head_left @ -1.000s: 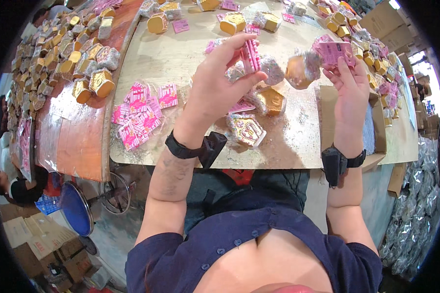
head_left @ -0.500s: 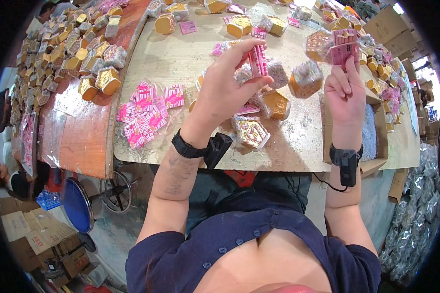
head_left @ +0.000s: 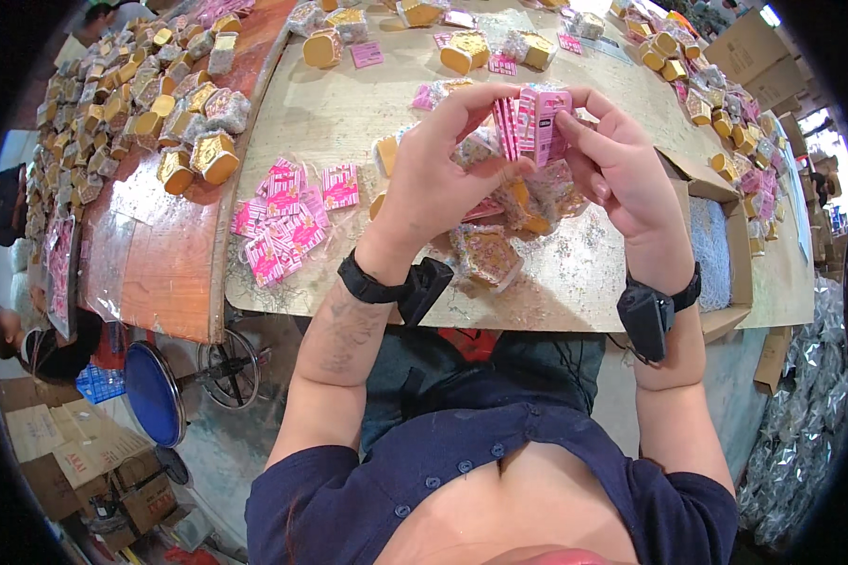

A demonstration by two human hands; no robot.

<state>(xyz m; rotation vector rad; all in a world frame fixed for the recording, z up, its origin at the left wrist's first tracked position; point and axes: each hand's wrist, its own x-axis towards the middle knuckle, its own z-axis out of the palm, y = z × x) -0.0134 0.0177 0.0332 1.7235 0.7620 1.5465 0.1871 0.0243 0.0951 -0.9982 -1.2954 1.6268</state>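
Observation:
Both my hands are raised close together over the table. My left hand point(head_left: 429, 179) pinches a thin stack of pink cards point(head_left: 506, 130) on edge between thumb and fingers. With thumb and bent fingers, my right hand point(head_left: 627, 174) grips a pink card point(head_left: 546, 124) with a light label, right beside the stack. Beneath them lie several plastic-wrapped, house-shaped pieces in gold and speckled white, one wrapped house piece point(head_left: 488, 256) nearest me. Other pieces there are partly hidden by my hands. Left of my left forearm lies a loose heap of pink cards point(head_left: 287, 226).
A large pile of wrapped gold pieces point(head_left: 113, 113) covers the reddish side table point(head_left: 151, 273) at left. An open carton point(head_left: 737, 254) with bluish-grey lining stands at right, more wrapped pieces behind it. A blue stool point(head_left: 154, 394) and a co-worker point(head_left: 57, 339) are at far left.
My right hand has moved left and inward with its card, up to the stack in my left hand. A wrapped house piece, blurred in mid-table before, now lies among the others below my hands.

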